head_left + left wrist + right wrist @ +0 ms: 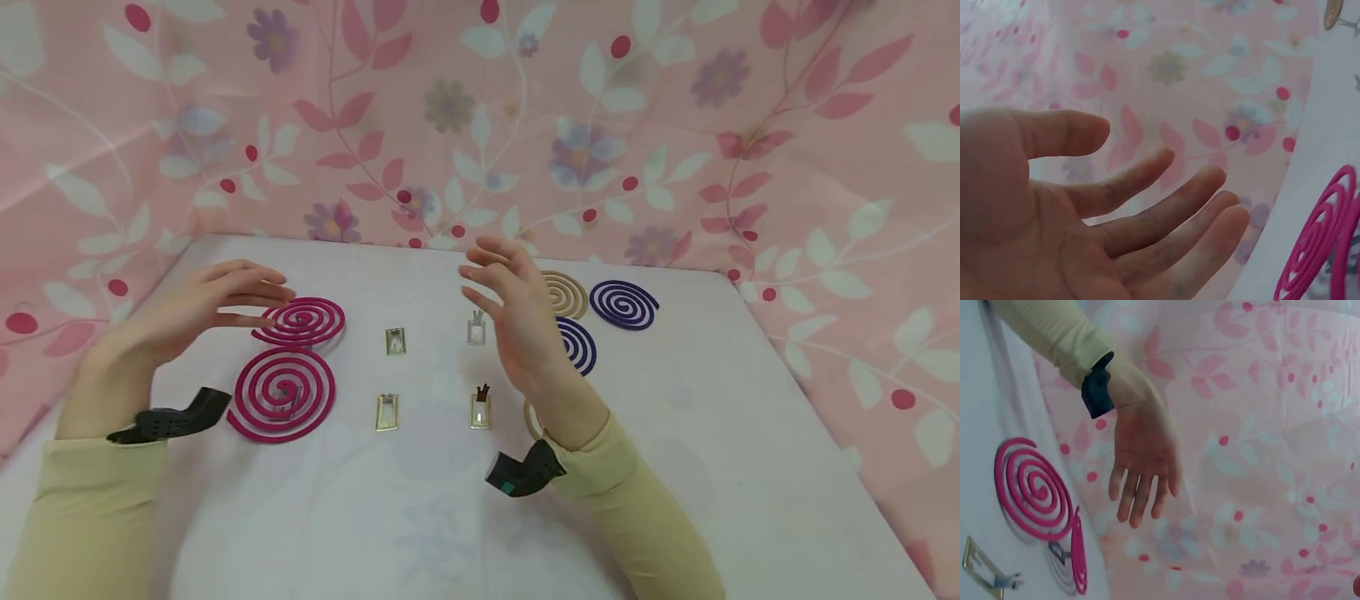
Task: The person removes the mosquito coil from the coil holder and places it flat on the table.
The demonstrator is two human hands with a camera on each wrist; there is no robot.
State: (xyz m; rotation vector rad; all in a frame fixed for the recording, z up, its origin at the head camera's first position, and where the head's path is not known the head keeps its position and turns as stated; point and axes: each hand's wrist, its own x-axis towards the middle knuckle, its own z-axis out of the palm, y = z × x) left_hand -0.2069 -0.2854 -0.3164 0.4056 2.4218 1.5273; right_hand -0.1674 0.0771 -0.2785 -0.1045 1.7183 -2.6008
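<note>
My left hand [202, 304] is held over the table's left side, fingers extended and holding nothing. Its fingertips overlap the far pink mosquito coil [303, 320] in the head view. A nearer pink mosquito coil [281, 395] sits in front of that one, with a metal stand [1060, 552] showing below the coils in the right wrist view. On the right, my right hand [517, 317] is raised with loosely bent fingers and nothing in its grasp. It partly hides a beige coil [567, 292] and a dark blue coil [579, 346]. The left wrist view shows my left palm [1041, 244] bare.
Between the hands lie small metal coil stands: two at left [395, 341], a silver one [476, 330] and a gold one [481, 410] at right. Another dark blue coil [625, 305] lies farther right. A flowered pink cloth [465, 125] hangs behind the white table [750, 467].
</note>
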